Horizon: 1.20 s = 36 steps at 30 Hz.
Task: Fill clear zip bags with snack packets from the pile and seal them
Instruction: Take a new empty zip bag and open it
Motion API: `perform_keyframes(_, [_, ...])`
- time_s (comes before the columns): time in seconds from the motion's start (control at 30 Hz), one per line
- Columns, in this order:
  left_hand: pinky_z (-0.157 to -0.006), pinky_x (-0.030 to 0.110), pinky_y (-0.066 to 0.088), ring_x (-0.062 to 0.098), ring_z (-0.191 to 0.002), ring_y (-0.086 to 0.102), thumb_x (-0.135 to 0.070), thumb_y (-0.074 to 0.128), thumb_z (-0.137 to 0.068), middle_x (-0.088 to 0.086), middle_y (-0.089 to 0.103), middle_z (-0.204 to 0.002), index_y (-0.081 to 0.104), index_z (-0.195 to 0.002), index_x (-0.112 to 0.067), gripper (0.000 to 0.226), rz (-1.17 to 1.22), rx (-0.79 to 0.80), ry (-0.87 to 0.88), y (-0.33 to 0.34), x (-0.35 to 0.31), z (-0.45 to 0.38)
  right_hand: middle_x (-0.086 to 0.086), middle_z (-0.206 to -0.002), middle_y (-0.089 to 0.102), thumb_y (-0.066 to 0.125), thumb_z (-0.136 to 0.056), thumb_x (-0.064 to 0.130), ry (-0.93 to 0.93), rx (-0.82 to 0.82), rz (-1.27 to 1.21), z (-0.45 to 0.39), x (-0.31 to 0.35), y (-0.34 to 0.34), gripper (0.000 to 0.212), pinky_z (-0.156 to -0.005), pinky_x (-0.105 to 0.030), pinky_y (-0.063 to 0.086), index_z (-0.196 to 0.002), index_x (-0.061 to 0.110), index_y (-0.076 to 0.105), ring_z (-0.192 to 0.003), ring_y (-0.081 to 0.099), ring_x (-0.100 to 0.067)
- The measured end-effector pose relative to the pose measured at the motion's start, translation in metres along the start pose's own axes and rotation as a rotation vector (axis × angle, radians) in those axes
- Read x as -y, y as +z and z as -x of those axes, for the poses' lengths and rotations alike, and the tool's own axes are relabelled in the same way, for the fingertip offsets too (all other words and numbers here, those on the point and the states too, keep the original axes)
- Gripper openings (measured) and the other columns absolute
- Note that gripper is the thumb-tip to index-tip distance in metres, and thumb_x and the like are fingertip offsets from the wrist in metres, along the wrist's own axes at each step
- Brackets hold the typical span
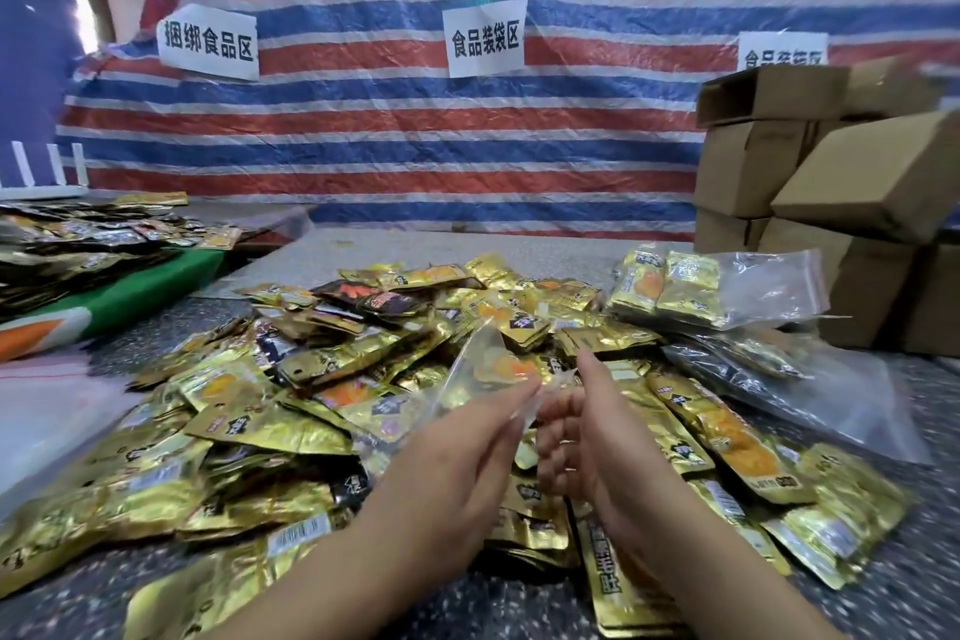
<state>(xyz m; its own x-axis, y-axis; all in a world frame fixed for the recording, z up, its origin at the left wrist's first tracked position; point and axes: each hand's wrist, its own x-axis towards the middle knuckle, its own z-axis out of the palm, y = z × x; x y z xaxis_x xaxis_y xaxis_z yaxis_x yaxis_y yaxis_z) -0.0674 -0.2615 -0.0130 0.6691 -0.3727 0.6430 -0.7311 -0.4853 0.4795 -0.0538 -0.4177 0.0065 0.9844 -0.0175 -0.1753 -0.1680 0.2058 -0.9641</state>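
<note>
Head view shows an empty clear zip bag (480, 374) held up over the middle of the snack pile, both hands working at its mouth. The left hand (457, 452) pinches one lip of the bag between thumb and straight fingers; the right hand (582, 437) has its fingers curled at the other lip, apparently pulling it apart, though the clear film is hard to trace against the foil. No packet looks to be inside this bag.

Beneath it, the pile of gold snack packets (291, 411), with a few black ones mixed in, spreads over most of the speckled tabletop (909, 587) toward its near edge. At the far right of the pile lies a filled zip bag (717, 288) holding gold packets, and another clear bag with dark contents (769, 374) rests beside it; whether either is sealed I cannot tell. So a small part of the job seems done, and a large heap remains.

Cardboard boxes (841, 203) stack at the tabletop's far right corner.
</note>
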Motion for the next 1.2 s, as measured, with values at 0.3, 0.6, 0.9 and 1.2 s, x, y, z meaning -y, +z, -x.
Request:
perform_keyframes(0.3, [-0.106,-0.001,0.016,-0.022,-0.132,0.025,-0.051,0.032,-0.1,-0.04,0.03,-0.145,0.031,-0.145,-0.052,0.045,-0.089,0.208,0.046,0.0,-0.004,0.001,-0.009,-0.066,0.057,0.049,-0.096,0.02,-0.033,-0.062,0.137,0.005,0.006,-0.008,0.03,-0.047,-0.027,0.046,-0.092,-0.003,0.067,-0.05,0.053,-0.018])
perform_keyframes(0.6, [-0.098,0.003,0.032,-0.004,-0.112,0.048,-0.044,0.046,-0.097,-0.015,0.053,-0.117,0.065,-0.12,-0.016,0.041,-0.146,-0.269,0.138,-0.007,-0.012,-0.002,0.005,-0.067,0.062,0.054,-0.101,0.028,-1.015,-0.461,0.373,0.011,0.009,-0.019,0.023,-0.054,-0.028,0.05,-0.083,0.021,0.067,-0.058,0.058,-0.01])
perform_keyframes(0.9, [-0.062,0.016,0.037,0.003,-0.069,0.051,-0.033,0.058,-0.092,-0.015,0.053,-0.071,0.056,-0.078,-0.021,0.019,0.026,-0.155,0.005,-0.001,-0.003,-0.005,-0.003,-0.082,0.073,0.06,-0.096,0.017,-0.719,0.013,0.59,0.013,-0.01,0.004,0.015,-0.075,-0.051,0.057,-0.088,0.02,0.072,-0.081,0.069,-0.026])
perform_keyframes(1.2, [-0.058,0.011,0.032,-0.003,-0.064,0.046,-0.027,0.067,-0.084,-0.018,0.046,-0.063,0.051,-0.071,-0.028,0.021,-0.025,-0.026,0.039,-0.011,0.011,-0.008,-0.009,-0.08,0.074,0.07,-0.087,0.024,-0.352,0.194,0.262,0.013,-0.009,-0.005,0.014,-0.064,-0.021,0.054,-0.086,0.012,0.077,-0.072,0.068,-0.013])
